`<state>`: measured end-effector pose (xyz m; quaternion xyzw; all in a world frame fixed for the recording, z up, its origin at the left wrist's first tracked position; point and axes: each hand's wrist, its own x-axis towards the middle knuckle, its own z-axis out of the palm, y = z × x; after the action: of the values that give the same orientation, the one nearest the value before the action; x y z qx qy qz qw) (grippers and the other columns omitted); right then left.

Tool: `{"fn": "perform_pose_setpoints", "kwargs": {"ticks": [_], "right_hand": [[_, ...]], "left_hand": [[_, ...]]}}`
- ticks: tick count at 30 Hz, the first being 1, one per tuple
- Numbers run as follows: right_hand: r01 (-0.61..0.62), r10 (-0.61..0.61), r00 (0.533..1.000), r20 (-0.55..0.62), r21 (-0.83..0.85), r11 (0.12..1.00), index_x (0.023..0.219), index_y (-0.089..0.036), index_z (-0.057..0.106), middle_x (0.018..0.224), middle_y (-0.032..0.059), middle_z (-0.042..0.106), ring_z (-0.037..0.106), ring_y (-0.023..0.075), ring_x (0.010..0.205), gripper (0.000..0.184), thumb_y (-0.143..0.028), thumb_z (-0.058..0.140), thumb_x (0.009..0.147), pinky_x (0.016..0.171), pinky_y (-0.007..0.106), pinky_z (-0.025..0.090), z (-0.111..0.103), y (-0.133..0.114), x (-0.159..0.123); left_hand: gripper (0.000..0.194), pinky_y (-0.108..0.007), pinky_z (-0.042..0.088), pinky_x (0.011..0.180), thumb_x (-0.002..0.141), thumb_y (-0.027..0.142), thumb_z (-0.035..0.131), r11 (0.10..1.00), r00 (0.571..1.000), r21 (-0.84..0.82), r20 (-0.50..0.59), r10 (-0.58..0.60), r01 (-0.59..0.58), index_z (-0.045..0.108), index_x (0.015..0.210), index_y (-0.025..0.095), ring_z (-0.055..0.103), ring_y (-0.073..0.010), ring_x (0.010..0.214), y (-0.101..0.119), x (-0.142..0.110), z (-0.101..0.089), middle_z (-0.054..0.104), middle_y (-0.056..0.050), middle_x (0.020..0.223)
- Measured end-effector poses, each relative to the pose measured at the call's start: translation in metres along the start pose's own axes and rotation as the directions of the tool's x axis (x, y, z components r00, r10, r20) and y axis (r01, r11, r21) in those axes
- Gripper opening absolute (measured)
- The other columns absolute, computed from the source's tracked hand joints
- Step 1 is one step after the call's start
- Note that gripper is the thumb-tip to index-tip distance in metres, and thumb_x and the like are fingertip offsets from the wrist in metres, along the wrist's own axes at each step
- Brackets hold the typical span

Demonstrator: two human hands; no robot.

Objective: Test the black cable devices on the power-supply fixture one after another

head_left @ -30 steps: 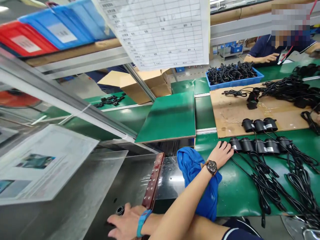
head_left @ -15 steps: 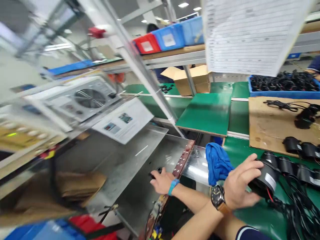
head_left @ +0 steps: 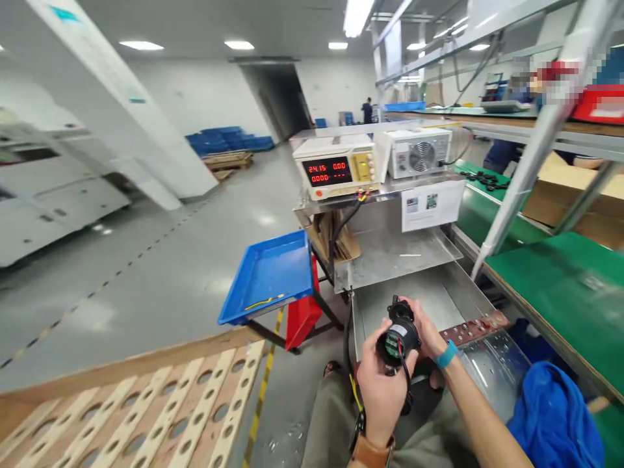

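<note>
In front of me I hold a black pump [head_left: 408, 331], a cylinder whose near end is open on a green circuit board, with red and black wires hanging from it. My left hand [head_left: 383, 383], with a brown watch strap at its wrist, grips the cylinder from the near left. Wearing a blue wristband, my right hand [head_left: 425, 328] closes on the far right side. A round black part with a short spout [head_left: 398, 308] shows at the far end; I cannot tell whether it is joined to the cylinder. A metal tray [head_left: 373, 305] lies beneath.
A perforated reddish bar [head_left: 475, 327] crosses the metal tray. A blue cloth [head_left: 556, 416] lies at right beside a green bench [head_left: 565, 292]. Left stand a blue bin [head_left: 273, 266] and a slatted wooden rack [head_left: 160, 403]. Behind is a lit power supply [head_left: 336, 169].
The view has swung left. My left hand has brought the black pump from the row on the right to over the metal tray, and my right hand has come together with it.
</note>
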<state>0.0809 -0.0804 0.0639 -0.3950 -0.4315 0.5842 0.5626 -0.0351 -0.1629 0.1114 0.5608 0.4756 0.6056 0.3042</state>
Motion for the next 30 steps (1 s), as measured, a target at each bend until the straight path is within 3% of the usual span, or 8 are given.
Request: {"fn": "perform_pose_setpoints", "kwargs": {"ticks": [2,4,10,13,20,23,26,30], "right_hand": [[-0.095,0.085,0.992,0.089,0.114,0.989,0.132,-0.023,0.054,0.123,0.0101,0.060,0.057,0.0268,0.115,0.071,-0.080,0.038,0.092,0.094,0.042,0.050,0.001,0.000,0.001],[-0.168,0.142,0.978,0.152,0.174,0.970,0.133,-0.026,0.054,0.131,0.0085,0.056,0.053,0.0265,0.121,0.067,-0.078,0.046,0.091,0.098,0.041,0.048,0.006,-0.004,-0.001],[-0.135,0.110,0.978,0.180,0.135,0.982,0.133,-0.029,0.054,0.133,0.0059,0.053,0.050,0.0261,0.124,0.053,-0.067,0.051,0.095,0.103,0.039,0.044,0.021,-0.017,-0.009],[-0.138,0.126,0.970,0.210,0.045,0.989,0.137,-0.028,0.047,0.134,0.0069,0.051,0.052,0.0273,0.120,0.056,-0.060,0.061,0.093,0.100,0.039,0.046,0.021,-0.021,-0.008],[-0.088,0.089,0.982,0.165,-0.014,0.996,0.131,-0.021,0.045,0.124,0.0080,0.057,0.053,0.0259,0.113,0.073,-0.047,0.085,0.075,0.096,0.034,0.045,0.031,-0.020,0.001],[-0.116,0.116,0.991,0.073,-0.003,0.993,0.128,-0.021,0.047,0.118,0.0062,0.060,0.056,0.0242,0.108,0.070,-0.041,0.087,0.073,0.093,0.032,0.046,0.035,-0.012,0.005],[-0.166,0.168,0.986,-0.008,0.107,0.980,0.125,-0.021,0.049,0.111,0.0054,0.063,0.060,0.0237,0.099,0.069,-0.036,0.089,0.070,0.089,0.034,0.049,0.035,-0.008,0.005],[-0.257,0.260,0.965,0.039,0.345,0.903,0.126,-0.022,0.050,0.111,0.0065,0.064,0.065,0.0260,0.090,0.065,-0.032,0.087,0.074,0.089,0.045,0.054,0.032,-0.022,0.004]], "left_hand": [[0.053,-0.047,0.049,0.105,0.077,0.033,0.074,0.998,0.997,0.056,-0.075,-0.023,0.027,0.052,0.124,0.024,0.056,-0.0291,0.126,-0.020,0.013,-0.004,0.059,-0.015,0.132],[0.053,-0.047,0.047,0.107,0.077,0.030,0.074,0.992,0.997,0.126,-0.080,-0.005,0.015,0.053,0.125,0.023,0.055,-0.0290,0.128,-0.031,0.025,-0.008,0.059,-0.014,0.132],[0.054,-0.047,0.049,0.105,0.077,0.026,0.073,0.965,0.995,0.253,-0.056,0.087,-0.070,0.053,0.127,0.024,0.056,-0.0285,0.125,-0.039,0.040,-0.014,0.061,-0.011,0.130],[0.053,-0.044,0.050,0.104,0.079,0.023,0.071,0.958,0.995,0.271,-0.020,0.100,-0.091,0.052,0.128,0.024,0.058,-0.0265,0.124,-0.044,0.041,-0.014,0.061,-0.010,0.131],[0.049,-0.040,0.049,0.104,0.082,0.007,0.054,0.934,0.984,0.319,-0.018,0.178,-0.163,0.053,0.129,0.021,0.055,-0.0238,0.127,-0.055,0.041,-0.009,0.061,-0.010,0.131],[0.049,-0.041,0.046,0.108,0.082,0.004,0.051,0.942,0.984,0.285,0.025,0.175,-0.175,0.053,0.128,0.022,0.052,-0.0231,0.131,-0.060,0.041,-0.008,0.059,-0.009,0.133],[0.055,-0.043,0.038,0.114,0.082,0.007,0.054,0.980,0.990,0.164,0.102,0.092,-0.109,0.048,0.135,0.023,0.043,-0.0234,0.138,-0.067,0.040,-0.010,0.051,-0.008,0.143],[0.064,-0.044,0.031,0.118,0.092,0.033,0.056,0.976,0.975,-0.139,0.169,-0.145,0.169,0.028,0.148,0.024,0.030,-0.0257,0.145,-0.073,0.030,-0.012,0.030,-0.011,0.157]]}}
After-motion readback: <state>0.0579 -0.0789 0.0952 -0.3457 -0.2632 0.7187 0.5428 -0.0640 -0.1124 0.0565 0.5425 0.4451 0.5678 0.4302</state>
